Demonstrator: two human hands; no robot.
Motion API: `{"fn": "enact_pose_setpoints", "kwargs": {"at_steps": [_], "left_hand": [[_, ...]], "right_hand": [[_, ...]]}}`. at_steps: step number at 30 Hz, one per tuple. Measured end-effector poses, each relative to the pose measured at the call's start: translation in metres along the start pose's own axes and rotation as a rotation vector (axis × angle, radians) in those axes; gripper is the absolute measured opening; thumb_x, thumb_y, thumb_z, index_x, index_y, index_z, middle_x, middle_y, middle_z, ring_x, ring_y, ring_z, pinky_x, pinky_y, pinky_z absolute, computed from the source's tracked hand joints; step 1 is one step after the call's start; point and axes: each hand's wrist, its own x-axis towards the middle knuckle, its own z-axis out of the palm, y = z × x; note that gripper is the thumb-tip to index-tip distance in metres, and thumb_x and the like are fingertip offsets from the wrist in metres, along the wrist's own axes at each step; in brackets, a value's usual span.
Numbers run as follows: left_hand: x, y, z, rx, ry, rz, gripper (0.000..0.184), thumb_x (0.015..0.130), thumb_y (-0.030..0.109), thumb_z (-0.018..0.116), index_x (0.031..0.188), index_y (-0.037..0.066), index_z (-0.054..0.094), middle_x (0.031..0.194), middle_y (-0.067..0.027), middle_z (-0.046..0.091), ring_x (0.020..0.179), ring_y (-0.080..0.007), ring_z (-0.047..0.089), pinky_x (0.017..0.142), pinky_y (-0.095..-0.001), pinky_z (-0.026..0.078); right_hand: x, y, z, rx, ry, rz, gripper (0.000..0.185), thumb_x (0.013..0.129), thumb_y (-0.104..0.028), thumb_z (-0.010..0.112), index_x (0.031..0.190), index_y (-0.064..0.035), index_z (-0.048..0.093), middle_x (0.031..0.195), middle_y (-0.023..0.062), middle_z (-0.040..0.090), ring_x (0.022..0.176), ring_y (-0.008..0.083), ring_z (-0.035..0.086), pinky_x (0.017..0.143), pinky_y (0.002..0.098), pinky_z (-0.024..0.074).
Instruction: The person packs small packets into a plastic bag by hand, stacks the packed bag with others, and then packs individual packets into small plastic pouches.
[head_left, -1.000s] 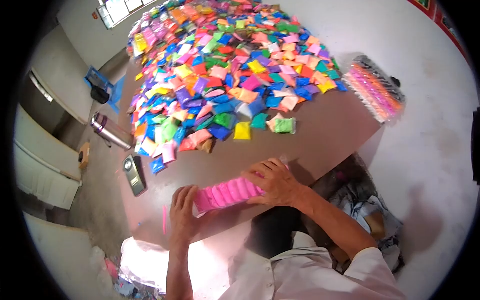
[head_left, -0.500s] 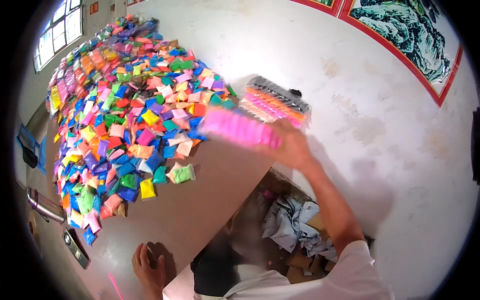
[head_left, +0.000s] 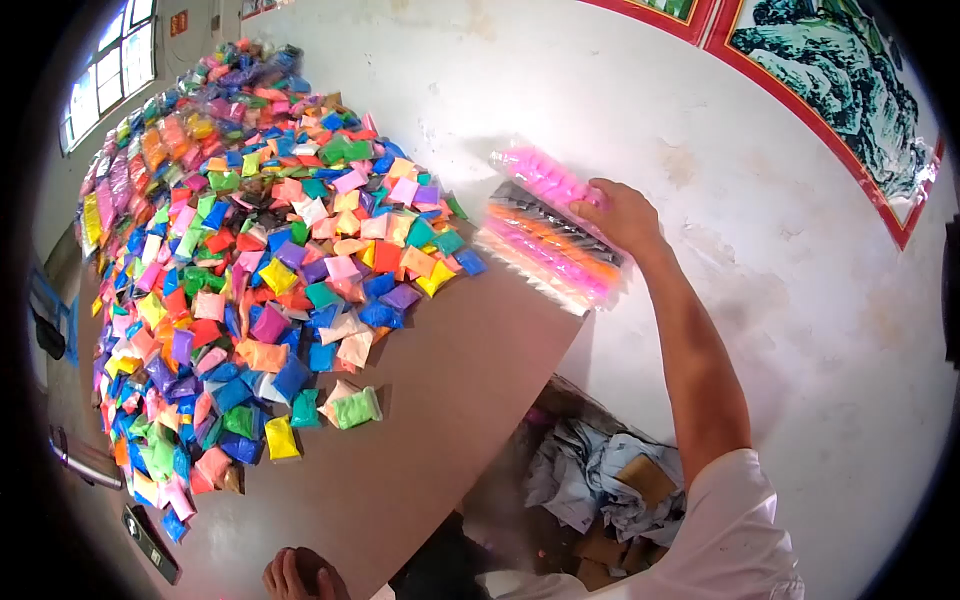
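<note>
My right hand (head_left: 625,215) grips the right end of a clear bag of pink packets (head_left: 540,175). The bag is at the wall side of a stack of similar long bags (head_left: 555,250), black, orange, pink and pale, at the table's right edge. My left hand (head_left: 300,576) is at the bottom of the view, over the near part of the table, fingers apart and partly cut off, holding nothing that shows.
A large heap of small coloured packets (head_left: 260,270) covers the left of the brown table (head_left: 440,380). A dark device (head_left: 150,545) and a metal flask (head_left: 85,460) are at lower left. Crumpled paper and cardboard (head_left: 600,480) lie below the table's right edge. A framed picture hangs on the wall.
My right hand has carried the pink bag from the near part of the table to the stack by the wall. My left hand has let go of it. The view has turned right.
</note>
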Motion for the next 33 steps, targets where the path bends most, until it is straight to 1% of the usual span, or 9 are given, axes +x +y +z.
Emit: {"fn": "enact_pose_setpoints", "kwargs": {"at_steps": [5, 9, 12, 14, 18, 20, 23, 24, 33], "left_hand": [[0.004, 0.001, 0.0, 0.054, -0.018, 0.019, 0.047, 0.097, 0.034, 0.069, 0.128, -0.002, 0.067, 0.119, -0.0272, 0.07, 0.107, -0.0493, 0.066, 0.094, -0.0584, 0.053], [0.004, 0.0, 0.001, 0.078, 0.005, 0.031, 0.046, 0.098, 0.034, 0.069, 0.127, -0.002, 0.067, 0.12, -0.0272, 0.07, 0.108, -0.0484, 0.067, 0.091, -0.0567, 0.056], [0.003, 0.0, 0.001, 0.081, 0.004, 0.023, 0.046, 0.097, 0.034, 0.069, 0.128, -0.001, 0.068, 0.122, -0.0269, 0.07, 0.108, -0.0482, 0.066, 0.092, -0.0575, 0.056], [0.0, -0.002, 0.0, 0.075, 0.002, 0.016, 0.046, 0.097, 0.034, 0.07, 0.128, 0.0, 0.068, 0.121, -0.0266, 0.07, 0.108, -0.0481, 0.066, 0.092, -0.0577, 0.056], [0.0, 0.001, -0.004, 0.054, -0.006, -0.001, 0.044, 0.098, 0.033, 0.069, 0.128, 0.001, 0.068, 0.121, -0.0255, 0.07, 0.108, -0.0477, 0.066, 0.093, -0.0573, 0.055], [0.002, 0.004, -0.005, 0.046, 0.0, 0.006, 0.043, 0.098, 0.032, 0.069, 0.128, 0.001, 0.068, 0.121, -0.0251, 0.07, 0.108, -0.0475, 0.066, 0.094, -0.0571, 0.055], [0.004, 0.01, -0.008, 0.022, 0.007, 0.013, 0.04, 0.098, 0.031, 0.069, 0.126, 0.002, 0.069, 0.12, -0.0237, 0.07, 0.108, -0.0467, 0.065, 0.095, -0.0566, 0.053], [0.004, 0.011, -0.009, 0.004, 0.008, 0.017, 0.038, 0.099, 0.031, 0.069, 0.124, 0.003, 0.069, 0.12, -0.0228, 0.07, 0.108, -0.0462, 0.065, 0.096, -0.0564, 0.052], [0.003, 0.011, -0.006, -0.012, 0.082, 0.096, 0.029, 0.097, 0.025, 0.072, 0.116, 0.003, 0.069, 0.113, -0.0204, 0.071, 0.103, -0.0449, 0.065, 0.09, -0.056, 0.051]], "right_hand": [[0.006, 0.003, 0.041, -0.416, 0.014, 0.006, 0.047, 0.099, -0.056, 0.064, 0.12, -0.0159, 0.077, 0.109, 0.0096, 0.075, 0.107, 0.0305, 0.071, 0.087, 0.0492, 0.0572], [-0.001, 0.001, 0.042, -0.424, 0.018, 0.022, 0.049, 0.103, -0.058, 0.061, 0.122, -0.0144, 0.074, 0.116, 0.0152, 0.073, 0.109, 0.0342, 0.071, 0.089, 0.051, 0.0583], [-0.003, 0.011, 0.048, -0.369, 0.104, -0.052, 0.051, 0.101, -0.057, 0.065, 0.126, -0.014, 0.074, 0.125, 0.015, 0.071, 0.114, 0.0343, 0.07, 0.092, 0.0521, 0.0567], [-0.007, 0.014, 0.053, -0.397, 0.34, -0.145, 0.047, 0.097, -0.055, 0.067, 0.118, -0.0138, 0.078, 0.123, 0.0118, 0.07, 0.113, 0.0318, 0.067, 0.097, 0.0534, 0.0491], [-0.026, 0.01, 0.035, -0.409, 0.366, -0.163, 0.054, 0.095, -0.052, 0.073, 0.127, -0.0094, 0.076, 0.132, 0.0149, 0.07, 0.122, 0.0321, 0.066, 0.099, 0.0562, 0.0501], [-0.041, 0.014, 0.028, -0.369, 0.583, -0.323, 0.037, 0.091, -0.038, 0.079, 0.113, -0.0081, 0.08, 0.123, 0.0155, 0.072, 0.114, 0.0324, 0.069, 0.094, 0.0511, 0.0528], [-0.075, 0.013, 0.026, -0.118, 0.593, -0.338, 0.024, 0.087, -0.025, 0.082, 0.102, -0.0065, 0.08, 0.111, 0.0143, 0.074, 0.102, 0.0333, 0.071, 0.086, 0.0448, 0.0547], [-0.091, 0.016, 0.033, -0.102, 0.563, -0.326, 0.017, 0.088, -0.021, 0.081, 0.1, -0.0094, 0.078, 0.106, 0.0074, 0.07, 0.099, 0.0295, 0.068, 0.084, 0.0457, 0.0506], [-0.125, 0.05, 0.051, 0.025, 0.442, -0.125, 0.018, 0.092, -0.019, 0.078, 0.107, -0.0092, 0.077, 0.099, 0.0101, 0.073, 0.086, 0.0312, 0.072, 0.073, 0.0428, 0.0574]]}}
